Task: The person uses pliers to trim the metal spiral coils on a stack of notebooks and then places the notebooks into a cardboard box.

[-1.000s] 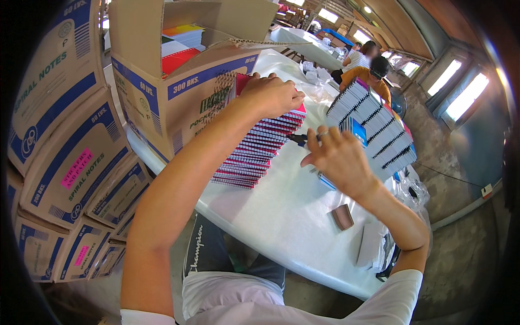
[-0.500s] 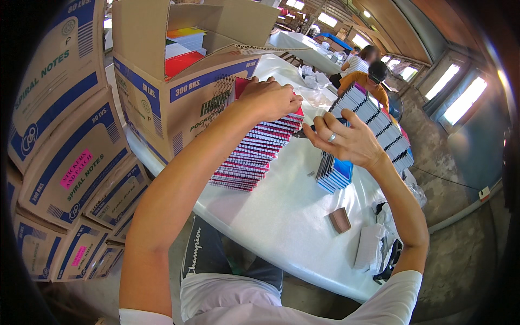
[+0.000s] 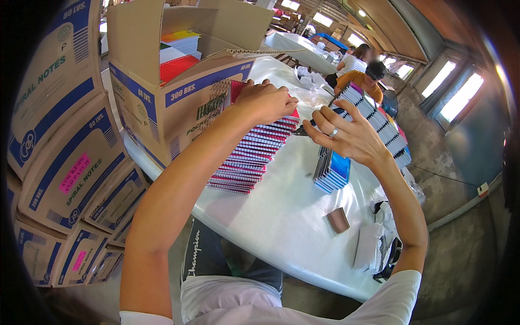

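A tall stack of red-covered spiral notebooks [image 3: 246, 157] stands on the white table, its wire-bound edges facing right. My left hand [image 3: 265, 102] lies over the top of it, fingers bent around the uppermost red notebook. In my right hand [image 3: 346, 130], which wears a ring, is a slim dark pliers-like tool [image 3: 301, 131]. Its tip points left at the top notebook's bound corner; whether it touches the wire I cannot tell. My fingers hide most of the tool. Just below this hand stands a smaller stack of blue notebooks [image 3: 333, 172].
An open carton [image 3: 208, 89] with notebooks inside stands left of the red stack. More cartons [image 3: 70, 168] are piled at far left. Tall notebook stacks [image 3: 382, 127] stand behind my right hand. A small brown box [image 3: 338, 220] and plastic wrapping [image 3: 374, 246] lie nearer. Co-workers [image 3: 360, 80] sit beyond.
The whole view has shifted slightly. Both hands keep nearly the same places, with the right fingers moved a little around the tool. The co-worker in orange has changed posture slightly.
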A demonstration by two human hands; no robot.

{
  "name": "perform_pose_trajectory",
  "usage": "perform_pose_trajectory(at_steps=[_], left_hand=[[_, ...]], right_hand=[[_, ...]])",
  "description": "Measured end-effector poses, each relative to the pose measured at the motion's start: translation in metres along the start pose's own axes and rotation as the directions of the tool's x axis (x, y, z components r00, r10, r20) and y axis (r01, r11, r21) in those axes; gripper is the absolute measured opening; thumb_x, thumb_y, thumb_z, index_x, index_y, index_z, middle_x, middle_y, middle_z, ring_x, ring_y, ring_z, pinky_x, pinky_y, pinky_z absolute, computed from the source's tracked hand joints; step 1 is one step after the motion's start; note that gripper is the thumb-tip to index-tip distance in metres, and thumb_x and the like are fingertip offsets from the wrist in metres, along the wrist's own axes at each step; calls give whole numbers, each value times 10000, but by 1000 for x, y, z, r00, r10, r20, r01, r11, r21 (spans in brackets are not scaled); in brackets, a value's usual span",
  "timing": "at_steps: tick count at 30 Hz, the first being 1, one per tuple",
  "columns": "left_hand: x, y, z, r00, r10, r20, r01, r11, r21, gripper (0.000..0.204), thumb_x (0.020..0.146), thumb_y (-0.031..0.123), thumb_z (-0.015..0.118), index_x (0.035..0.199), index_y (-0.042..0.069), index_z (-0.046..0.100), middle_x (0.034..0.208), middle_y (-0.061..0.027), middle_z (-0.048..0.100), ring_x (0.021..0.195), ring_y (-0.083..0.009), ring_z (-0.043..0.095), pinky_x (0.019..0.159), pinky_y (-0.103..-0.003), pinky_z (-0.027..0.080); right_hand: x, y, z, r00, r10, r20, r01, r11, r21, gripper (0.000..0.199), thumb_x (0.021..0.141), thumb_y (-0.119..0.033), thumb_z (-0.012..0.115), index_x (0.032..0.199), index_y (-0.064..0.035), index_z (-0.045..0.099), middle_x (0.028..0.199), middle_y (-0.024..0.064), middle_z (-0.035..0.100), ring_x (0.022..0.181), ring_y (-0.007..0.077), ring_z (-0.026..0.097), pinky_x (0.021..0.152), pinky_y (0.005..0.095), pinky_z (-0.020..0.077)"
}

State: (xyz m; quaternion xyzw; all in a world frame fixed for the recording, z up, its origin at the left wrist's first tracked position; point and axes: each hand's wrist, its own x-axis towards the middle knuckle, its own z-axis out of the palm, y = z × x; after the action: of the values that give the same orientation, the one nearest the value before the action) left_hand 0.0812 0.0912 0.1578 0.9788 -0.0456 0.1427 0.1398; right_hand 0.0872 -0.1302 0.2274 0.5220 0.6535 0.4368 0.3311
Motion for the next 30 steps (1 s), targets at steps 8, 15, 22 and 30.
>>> perform_pose_trajectory(at_steps=[8,15,22,30], left_hand=[[-2,-1,-2,999,-6,49,6,1000,-11,458,983,504,353,1341,290,543,1409,-47,500,1331,-397,399,1099,-564,286],[0,-2,2,1000,-12,24,13,1000,-28,453,986,499,350,1340,292,543,1402,-59,504,1336,-391,392,1103,-561,281],[-3,0,-1,1000,0,26,1,1000,-8,450,989,495,345,1340,297,544,1401,-40,505,1336,-388,393,1098,-584,275],[0,1,2,1000,12,7,-12,1000,1,447,984,497,353,1330,297,554,1405,-37,501,1317,-389,415,1076,-599,301]], right_hand=[[18,-38,-19,855,229,466,-288,956,57,322,762,-209,665,1063,-113,604,1049,18,561,1044,160,529,878,340,471],[1,3,-11,994,102,40,-107,986,128,308,784,-166,648,1082,-133,582,1102,15,542,1115,167,515,1019,406,410],[-9,13,9,999,-42,-32,42,999,-3,341,804,-162,631,1133,-169,542,1135,-15,520,1133,134,498,1018,379,414],[-6,8,6,994,-85,-61,80,993,-81,294,789,-189,636,1076,-140,592,1071,-18,535,1058,143,524,919,347,447]])
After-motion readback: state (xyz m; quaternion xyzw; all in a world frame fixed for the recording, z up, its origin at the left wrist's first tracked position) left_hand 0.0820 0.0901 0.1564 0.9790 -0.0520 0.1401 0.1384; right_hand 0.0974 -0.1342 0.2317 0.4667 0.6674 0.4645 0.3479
